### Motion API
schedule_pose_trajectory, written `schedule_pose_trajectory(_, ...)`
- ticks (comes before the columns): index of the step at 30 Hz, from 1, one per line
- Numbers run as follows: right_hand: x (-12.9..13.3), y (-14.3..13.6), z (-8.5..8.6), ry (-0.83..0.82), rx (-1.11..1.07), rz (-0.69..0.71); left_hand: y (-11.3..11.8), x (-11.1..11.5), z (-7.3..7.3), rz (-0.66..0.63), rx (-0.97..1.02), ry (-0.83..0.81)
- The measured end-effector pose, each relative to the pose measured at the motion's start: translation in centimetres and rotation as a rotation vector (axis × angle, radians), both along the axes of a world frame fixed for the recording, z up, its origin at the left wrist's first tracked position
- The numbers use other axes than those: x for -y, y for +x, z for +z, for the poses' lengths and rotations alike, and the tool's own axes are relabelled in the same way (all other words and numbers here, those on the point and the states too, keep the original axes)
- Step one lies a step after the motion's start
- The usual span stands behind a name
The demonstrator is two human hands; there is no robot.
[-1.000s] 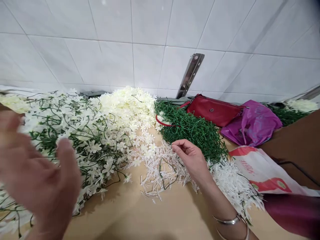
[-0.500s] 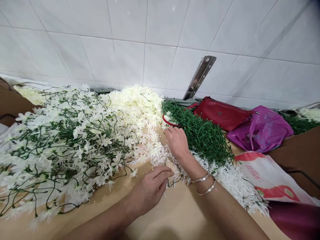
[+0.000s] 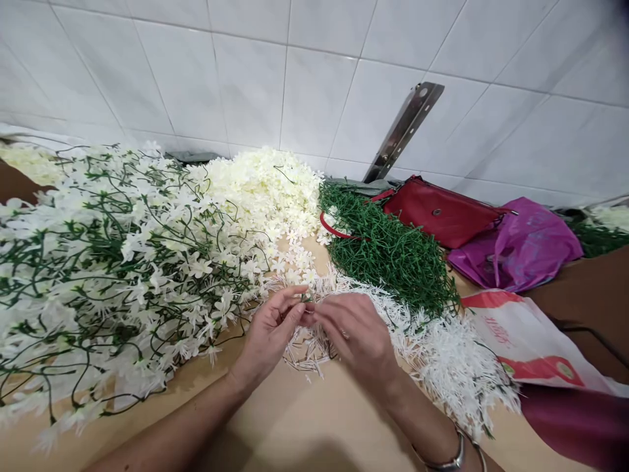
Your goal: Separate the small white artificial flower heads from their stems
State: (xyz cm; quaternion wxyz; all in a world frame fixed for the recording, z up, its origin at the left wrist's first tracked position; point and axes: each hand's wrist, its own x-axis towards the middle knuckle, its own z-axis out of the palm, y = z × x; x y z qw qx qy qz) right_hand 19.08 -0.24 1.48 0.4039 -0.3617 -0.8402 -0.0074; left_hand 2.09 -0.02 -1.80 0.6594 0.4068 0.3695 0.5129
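Both hands meet over the middle of the table, fingertips nearly touching. My left hand (image 3: 270,331) pinches a small green flower stem (image 3: 305,298), of which only a bit shows. My right hand (image 3: 361,334) is closed with its fingers pressed together against the left fingertips; what it grips is hidden. White thread-like flower stamens (image 3: 449,351) spread below and right of the hands. Behind them lie a heap of loose cream-white blossoms (image 3: 275,187) and a pile of green plastic stems (image 3: 388,255). Assembled white flowers on green stems (image 3: 162,282) are heaped to the left.
A red purse (image 3: 442,213), its strap looped onto the green pile, lies at the back right beside a purple plastic bag (image 3: 525,242). A white and red bag (image 3: 531,341) is nearer. A metal bracket (image 3: 405,131) leans by the tiled wall (image 3: 246,85).
My right hand has come back from the edge of the blossoms and green stems to my left hand. My left hand has risen slightly and turned, its fingers now meeting the right ones.
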Motion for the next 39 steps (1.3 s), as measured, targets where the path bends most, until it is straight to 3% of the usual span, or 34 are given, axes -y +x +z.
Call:
schedule_pose_trajectory(4, -3.7, -0.5, -0.1, -0.247, -0.056, -0.247, 0.2, 0.0, 0.2, 0.045, 0.061, -0.021)
schedule_pose_trajectory(7, -6.0, -1.1, -0.6, -0.438, 0.023, -0.307, 0.1, 0.1, 0.6, 0.043, -0.022, -0.003)
schedule_pose_trajectory(10, -6.9, -1.0, -1.0, -0.477, 0.005, -0.305, -0.2, 0.1, 0.7, 0.045, -0.082, 0.001)
schedule_pose_trajectory(14, -6.0, 0.5, -0.6, -0.473, -0.12, -0.322, -0.1, 0.1, 0.2, 0.012, -0.144, 0.048)
schedule_pose_trajectory(18, -4.2, 1.6, -0.1, -0.657, -0.471, -0.309, 0.1, 0.5, -0.3, -0.021, -0.32, 0.172)
schedule_pose_trajectory(21, -2.9, 1.8, 0.0, -0.826, -0.641, -0.273, 0.0, 1.0, 0.1, -0.051, -0.51, 0.283)
schedule_pose_trajectory(24, -1.8, 1.6, 0.0, -0.889, -0.655, -0.224, -0.1, 1.4, 0.9, -0.069, -0.66, 0.473)
schedule_pose_trajectory(28, -0.8, 0.7, 0.0, -0.869, -0.647, -0.22, 0.2, 1.5, 1.4, 0.108, -0.729, 0.669)
schedule_pose_trajectory(32, -0.2, -0.3, 0.0, -0.986, -0.673, -0.145, 0.5, 1.0, 0.8, 0.218, -0.686, 0.576)
schedule_pose_trajectory(39, 0.0, -1.1, -0.5, -1.035, -0.691, -0.074, 0.2, 0.3, 0.1, 0.092, -0.458, 0.243)
